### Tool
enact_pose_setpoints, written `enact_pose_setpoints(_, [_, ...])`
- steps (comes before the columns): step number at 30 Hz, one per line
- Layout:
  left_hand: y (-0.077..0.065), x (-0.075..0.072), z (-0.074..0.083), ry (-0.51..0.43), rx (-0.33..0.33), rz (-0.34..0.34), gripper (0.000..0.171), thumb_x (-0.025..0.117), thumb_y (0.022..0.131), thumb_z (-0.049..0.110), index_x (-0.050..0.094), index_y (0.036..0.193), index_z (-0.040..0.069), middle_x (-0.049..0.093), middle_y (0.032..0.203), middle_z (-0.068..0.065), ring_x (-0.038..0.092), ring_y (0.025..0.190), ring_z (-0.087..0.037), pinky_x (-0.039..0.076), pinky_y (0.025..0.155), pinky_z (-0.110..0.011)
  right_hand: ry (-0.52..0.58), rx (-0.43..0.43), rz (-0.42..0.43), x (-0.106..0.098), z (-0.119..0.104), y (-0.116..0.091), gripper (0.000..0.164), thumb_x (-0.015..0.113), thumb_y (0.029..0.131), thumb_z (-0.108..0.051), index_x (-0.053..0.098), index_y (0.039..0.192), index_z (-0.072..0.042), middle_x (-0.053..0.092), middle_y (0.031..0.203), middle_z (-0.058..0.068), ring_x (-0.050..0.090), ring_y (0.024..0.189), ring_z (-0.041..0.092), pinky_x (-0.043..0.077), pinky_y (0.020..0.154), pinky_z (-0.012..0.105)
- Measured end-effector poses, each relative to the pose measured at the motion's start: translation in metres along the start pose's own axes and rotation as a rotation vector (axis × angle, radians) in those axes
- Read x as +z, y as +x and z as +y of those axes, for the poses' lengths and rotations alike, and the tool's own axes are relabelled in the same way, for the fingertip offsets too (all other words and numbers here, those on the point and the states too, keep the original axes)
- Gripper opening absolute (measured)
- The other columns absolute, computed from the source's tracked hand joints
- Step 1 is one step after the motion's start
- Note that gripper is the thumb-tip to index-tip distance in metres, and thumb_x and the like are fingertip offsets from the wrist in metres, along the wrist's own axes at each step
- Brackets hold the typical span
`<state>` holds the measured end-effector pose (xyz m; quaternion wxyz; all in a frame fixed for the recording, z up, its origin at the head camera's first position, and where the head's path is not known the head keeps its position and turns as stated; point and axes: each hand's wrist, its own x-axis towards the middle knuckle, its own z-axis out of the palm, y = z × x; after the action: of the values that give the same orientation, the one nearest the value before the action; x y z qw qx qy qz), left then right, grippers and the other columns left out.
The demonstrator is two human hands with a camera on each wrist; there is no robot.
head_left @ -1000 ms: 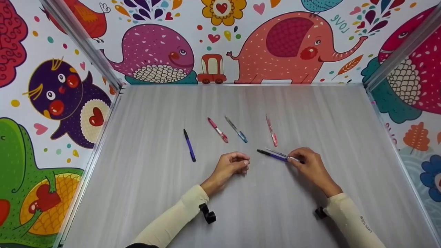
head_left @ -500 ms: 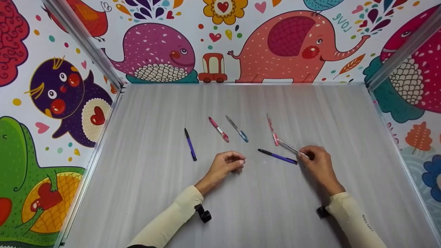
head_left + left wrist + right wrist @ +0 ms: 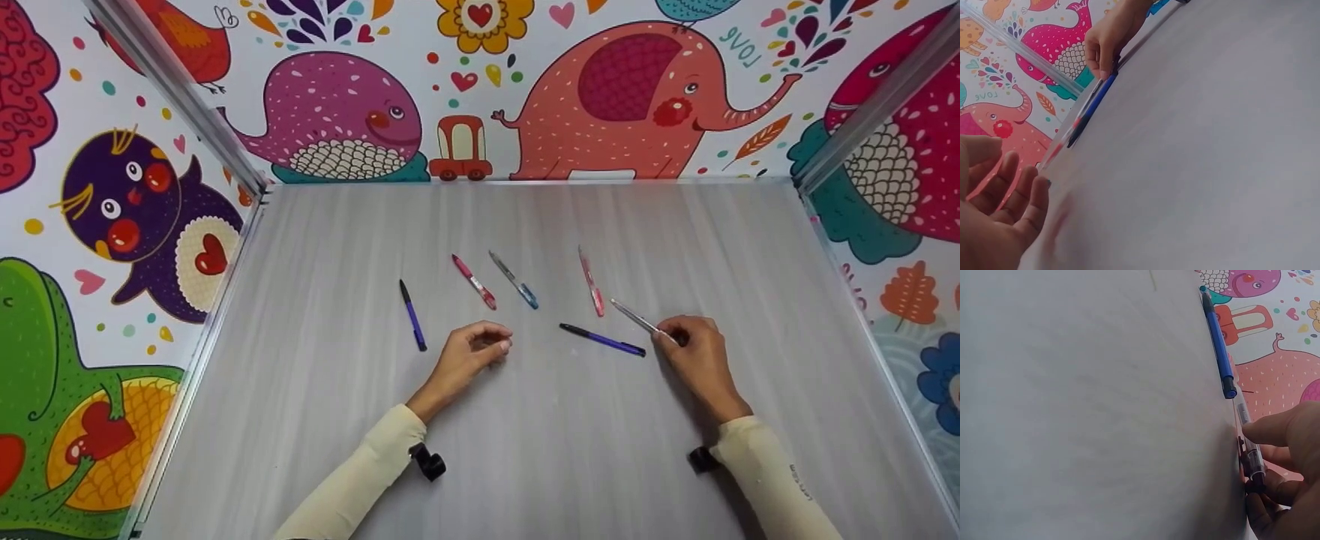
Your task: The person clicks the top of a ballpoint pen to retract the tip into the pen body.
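My right hand (image 3: 694, 356) pinches a clear pen (image 3: 634, 316) with a dark end, its tip pointing back and left. In the right wrist view the thumb and fingers hold the clear pen (image 3: 1251, 447) close to the tabletop. Just left of that hand lies a blue pen with a black grip (image 3: 602, 340). A pink pen (image 3: 591, 283) lies behind the clear pen's tip. My left hand (image 3: 465, 360) hovers over the table with loosely bent fingers and nothing in them; the left wrist view shows its fingers (image 3: 1032, 208) apart.
Farther left on the grey table (image 3: 525, 450) lie a teal-ended clear pen (image 3: 514, 280), a dark pink pen (image 3: 474, 282) and another blue pen (image 3: 412, 316). Walls printed with cartoon animals (image 3: 615, 105) enclose the back and sides.
The right hand has moved the clear pen right and back, off the blue pen beside it, and turned its tip away. The left hand has drawn leftward. The other pens stay put.
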<state>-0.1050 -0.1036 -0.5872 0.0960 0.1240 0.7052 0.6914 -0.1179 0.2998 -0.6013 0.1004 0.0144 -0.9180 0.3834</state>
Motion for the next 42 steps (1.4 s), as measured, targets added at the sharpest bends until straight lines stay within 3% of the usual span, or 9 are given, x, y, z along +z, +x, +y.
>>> enact_pose_setpoints(7, [-0.001, -0.018, 0.009, 0.021, 0.034, 0.069, 0.026, 0.074, 0.105, 0.005, 0.072, 0.124, -0.012, 0.075, 0.117, -0.018, 0.070, 0.100, -0.019, 0.064, 0.087, -0.041, 0.003, -0.010, 0.005, 0.000, -0.002, 0.000, 0.012, 0.085, 0.092, 0.002, 0.080, 0.103, 0.001, 0.075, 0.099, 0.017, 0.057, 0.099, 0.026, 0.039, 0.080, 0.019])
enact_pose_setpoints(13, [0.000, -0.035, 0.015, 0.106, 0.032, 0.091, 0.027, 0.074, 0.106, 0.009, 0.073, 0.126, -0.010, 0.076, 0.120, -0.014, 0.069, 0.109, -0.022, 0.060, 0.089, -0.028, 0.016, -0.021, 0.029, -0.001, -0.004, -0.001, 0.019, 0.087, 0.092, 0.001, 0.079, 0.110, 0.004, 0.076, 0.105, 0.020, 0.060, 0.101, 0.029, 0.040, 0.080, 0.014])
enact_pose_setpoints(16, [0.001, -0.046, 0.016, 0.180, 0.052, 0.086, 0.025, 0.074, 0.106, 0.009, 0.074, 0.126, -0.007, 0.076, 0.120, -0.010, 0.069, 0.113, -0.024, 0.060, 0.093, -0.031, 0.010, -0.023, 0.037, -0.002, -0.005, -0.001, 0.021, 0.086, 0.093, -0.001, 0.079, 0.112, 0.004, 0.076, 0.107, 0.020, 0.061, 0.102, 0.030, 0.040, 0.081, 0.016])
enact_pose_setpoints(21, [0.003, -0.066, 0.017, 0.304, 0.102, 0.095, 0.021, 0.075, 0.106, 0.007, 0.077, 0.124, -0.003, 0.077, 0.120, -0.007, 0.070, 0.115, -0.026, 0.059, 0.100, -0.048, -0.015, -0.041, 0.052, -0.003, -0.007, -0.002, 0.024, 0.087, 0.092, 0.000, 0.079, 0.114, 0.005, 0.077, 0.107, 0.020, 0.061, 0.102, 0.032, 0.040, 0.083, 0.024])
enact_pose_setpoints(27, [0.005, -0.086, 0.015, 0.428, 0.128, 0.158, 0.017, 0.076, 0.104, 0.007, 0.079, 0.120, 0.002, 0.077, 0.122, -0.004, 0.069, 0.117, -0.029, 0.057, 0.101, -0.055, -0.026, -0.081, 0.069, -0.003, -0.011, -0.005, 0.023, 0.086, 0.092, 0.003, 0.078, 0.114, 0.005, 0.076, 0.108, 0.021, 0.060, 0.102, 0.033, 0.040, 0.083, 0.025])
enact_pose_setpoints(32, [0.008, -0.101, 0.009, 0.513, 0.191, 0.206, 0.016, 0.079, 0.100, 0.001, 0.080, 0.117, 0.002, 0.077, 0.123, -0.006, 0.067, 0.122, -0.032, 0.051, 0.109, -0.056, -0.027, -0.109, 0.069, -0.001, -0.018, -0.010, 0.021, 0.085, 0.093, 0.002, 0.079, 0.113, 0.004, 0.075, 0.111, 0.018, 0.060, 0.105, 0.031, 0.042, 0.082, 0.020])
enact_pose_setpoints(37, [0.013, -0.113, 0.005, 0.589, 0.277, 0.209, 0.017, 0.079, 0.099, -0.002, 0.080, 0.115, 0.000, 0.076, 0.127, -0.011, 0.063, 0.127, -0.033, 0.047, 0.113, -0.052, 0.001, -0.141, 0.078, 0.001, -0.026, -0.011, 0.020, 0.087, 0.091, 0.004, 0.079, 0.110, 0.004, 0.076, 0.110, 0.018, 0.061, 0.106, 0.033, 0.043, 0.087, 0.029])
enact_pose_setpoints(42, [0.017, -0.125, 0.002, 0.647, 0.313, 0.186, 0.019, 0.078, 0.099, -0.005, 0.079, 0.117, -0.001, 0.074, 0.131, -0.013, 0.059, 0.130, -0.034, 0.048, 0.112, -0.049, 0.020, -0.170, 0.076, 0.004, -0.033, -0.011, 0.020, 0.087, 0.089, 0.006, 0.079, 0.107, 0.004, 0.076, 0.107, 0.016, 0.061, 0.105, 0.032, 0.041, 0.088, 0.033])
